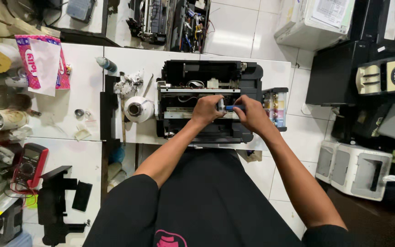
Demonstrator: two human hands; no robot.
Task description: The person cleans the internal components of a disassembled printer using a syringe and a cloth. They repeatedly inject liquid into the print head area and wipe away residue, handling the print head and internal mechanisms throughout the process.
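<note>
An opened black printer (216, 73) with its cover off sits on a white table (133, 59). Both my hands are over its middle. My right hand (252, 113) grips a blue-handled tool (232, 108), probably a screwdriver, held crosswise. My left hand (206, 110) is closed around the tool's other end, just above the printer's inner rail. On the printer's right side hangs an ink tank block (276, 107) with coloured chambers.
A white tissue roll (137, 109) stands left of the printer. A red multimeter (29, 165), black plastic parts (58, 201), a pink-and-white packet (42, 61) and cups lie on the left table. Other printers (355, 169) stand on the tiled floor at right.
</note>
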